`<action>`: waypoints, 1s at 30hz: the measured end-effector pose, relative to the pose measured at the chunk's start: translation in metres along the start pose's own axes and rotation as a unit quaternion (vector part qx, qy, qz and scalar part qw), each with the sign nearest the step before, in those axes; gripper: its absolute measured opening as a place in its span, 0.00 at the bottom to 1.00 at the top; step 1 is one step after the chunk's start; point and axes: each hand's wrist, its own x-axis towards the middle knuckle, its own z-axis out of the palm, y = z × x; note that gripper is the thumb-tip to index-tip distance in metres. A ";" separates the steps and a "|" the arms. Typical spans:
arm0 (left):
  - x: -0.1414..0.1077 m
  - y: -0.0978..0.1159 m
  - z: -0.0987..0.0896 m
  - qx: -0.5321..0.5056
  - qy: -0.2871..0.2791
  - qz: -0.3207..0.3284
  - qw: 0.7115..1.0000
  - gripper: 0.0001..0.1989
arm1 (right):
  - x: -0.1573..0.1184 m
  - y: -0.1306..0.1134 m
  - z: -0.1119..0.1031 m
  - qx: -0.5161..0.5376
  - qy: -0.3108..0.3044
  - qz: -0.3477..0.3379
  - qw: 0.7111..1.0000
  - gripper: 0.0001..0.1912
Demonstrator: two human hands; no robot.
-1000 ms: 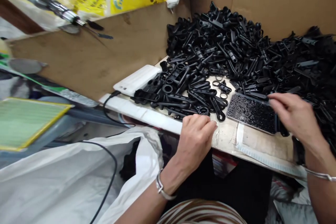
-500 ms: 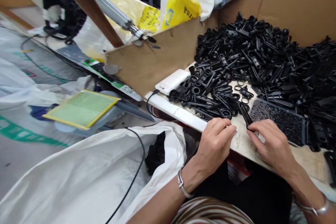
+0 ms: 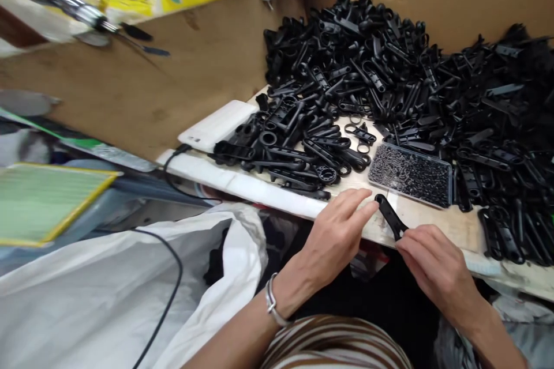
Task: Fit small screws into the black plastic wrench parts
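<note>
My right hand (image 3: 437, 265) grips the near end of a long black plastic part (image 3: 390, 218) with a round ring at its far end. The part slants over the front edge of the bench. Close to that ring is my left hand (image 3: 337, 236), its thumb and fingertips drawn together. Whatever small thing those fingertips might hold cannot be made out. Just beyond the part, a shallow clear tray (image 3: 450, 187) holds a mass of tiny dark pieces. A loose pile of similar black parts (image 3: 320, 150) lies beyond my left hand.
A large heap of black parts (image 3: 381, 63) fills the back of the bench against cardboard (image 3: 459, 0). A white box (image 3: 216, 125) with a black cable sits at the left. Below it gapes a white sack (image 3: 99, 294). An electric screwdriver (image 3: 82, 8) hangs at upper left.
The view has swung right and closer to the bench. The black part in my right hand now lies nearer the edge, its ringed end beside my left fingertips.
</note>
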 end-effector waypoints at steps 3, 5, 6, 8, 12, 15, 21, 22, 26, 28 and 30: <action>0.000 -0.002 -0.003 0.053 -0.038 0.017 0.998 0.12 | -0.004 0.011 -0.003 -0.034 -0.044 -0.015 0.998 0.08; 0.005 -0.006 -0.009 0.095 -0.062 0.010 0.993 0.12 | -0.008 0.020 -0.005 -0.056 -0.056 -0.013 0.997 0.09; 0.010 -0.010 -0.012 0.118 -0.073 0.004 0.990 0.12 | -0.010 0.024 -0.005 -0.063 -0.055 -0.010 0.996 0.09; 0.024 -0.019 -0.017 0.161 -0.101 -0.005 0.982 0.10 | -0.014 0.031 -0.006 -0.073 -0.049 -0.006 0.996 0.11; 0.061 -0.048 -0.013 0.219 -0.188 -0.009 0.957 0.16 | -0.021 0.034 -0.004 -0.078 -0.053 0.002 0.996 0.12; 0.079 -0.069 -0.003 0.221 -0.263 -0.009 0.939 0.24 | -0.023 0.033 -0.003 -0.073 -0.048 0.005 0.996 0.12; 0.082 -0.086 -0.011 0.152 -0.322 -0.016 0.934 0.14 | -0.026 0.036 -0.001 -0.069 -0.030 -0.003 0.997 0.13; 0.081 -0.084 -0.016 0.133 -0.333 -0.014 0.934 0.15 | -0.027 0.038 0.000 -0.068 -0.030 -0.005 0.997 0.13; 0.079 -0.070 -0.030 0.083 -0.378 -0.008 0.922 0.16 | -0.029 0.046 0.000 -0.065 -0.014 -0.013 0.998 0.14; 0.078 -0.062 -0.031 0.072 -0.389 0.003 0.918 0.15 | -0.028 0.050 -0.001 -0.065 -0.016 -0.011 0.998 0.15; 0.077 -0.057 -0.030 0.054 -0.401 0.024 0.914 0.16 | -0.028 0.054 -0.003 -0.062 -0.027 -0.007 0.998 0.16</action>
